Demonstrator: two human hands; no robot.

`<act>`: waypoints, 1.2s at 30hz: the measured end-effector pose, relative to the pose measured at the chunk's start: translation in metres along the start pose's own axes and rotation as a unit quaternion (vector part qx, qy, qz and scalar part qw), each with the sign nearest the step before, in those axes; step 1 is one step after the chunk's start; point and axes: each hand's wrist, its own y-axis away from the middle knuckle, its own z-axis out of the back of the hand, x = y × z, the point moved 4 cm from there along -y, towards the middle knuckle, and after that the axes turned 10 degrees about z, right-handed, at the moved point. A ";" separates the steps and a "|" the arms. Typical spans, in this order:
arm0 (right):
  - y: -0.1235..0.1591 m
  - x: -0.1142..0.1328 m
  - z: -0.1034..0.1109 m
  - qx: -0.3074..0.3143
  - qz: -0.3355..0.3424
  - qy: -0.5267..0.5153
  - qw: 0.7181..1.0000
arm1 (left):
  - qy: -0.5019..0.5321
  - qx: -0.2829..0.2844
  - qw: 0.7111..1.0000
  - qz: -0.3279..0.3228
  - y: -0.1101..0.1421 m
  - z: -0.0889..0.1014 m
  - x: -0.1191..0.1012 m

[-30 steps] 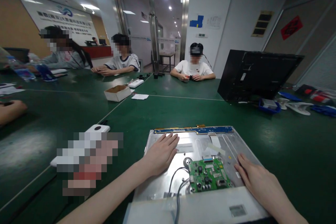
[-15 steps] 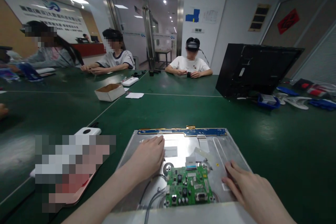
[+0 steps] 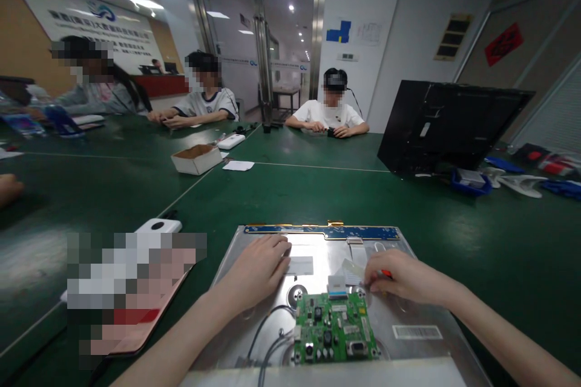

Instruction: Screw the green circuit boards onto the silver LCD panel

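Observation:
A silvery metal display panel [image 3: 429, 302] lies on the table in front of me. It bears a green circuit board [image 3: 333, 326], and a long narrow blue circuit board [image 3: 290, 231] runs along its far edge. My left hand [image 3: 261, 263] rests on the upper left of the panel, fingers stretched out, holding nothing. Over the right half, my right hand [image 3: 394, 275] is closed, fingertips down beside a strip of clear tape [image 3: 351, 271] and a flat ribbon cable. A small red and black object [image 3: 385, 274] shows between its fingers, mostly hidden. Dark cables [image 3: 272, 344] leave the green board's left side.
To my left lie a partly blurred pink flat item [image 3: 167, 290] and a white device [image 3: 158, 227]. An open white box [image 3: 195, 160] and a paper slip [image 3: 238, 165] are farther off. A black monitor [image 3: 449, 127] stands back right. Several people sit around the table.
My right hand has moved from the panel's right side inward and away from me, closing, and the red and black object now shows in it. The left hand stays on the panel.

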 end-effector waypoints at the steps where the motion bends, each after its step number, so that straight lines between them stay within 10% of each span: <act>1: -0.001 -0.001 -0.001 -0.007 0.001 -0.003 1.000 | 0.003 0.002 1.000 -0.001 0.000 0.000 0.000; 24: -0.005 -0.002 0.005 -0.023 -0.043 0.036 0.998 | 0.150 0.063 0.986 -0.031 0.001 -0.002 -0.005; 36: -0.095 0.048 0.001 0.044 0.047 0.106 0.992 | 0.154 0.048 0.987 -0.009 -0.002 -0.006 -0.003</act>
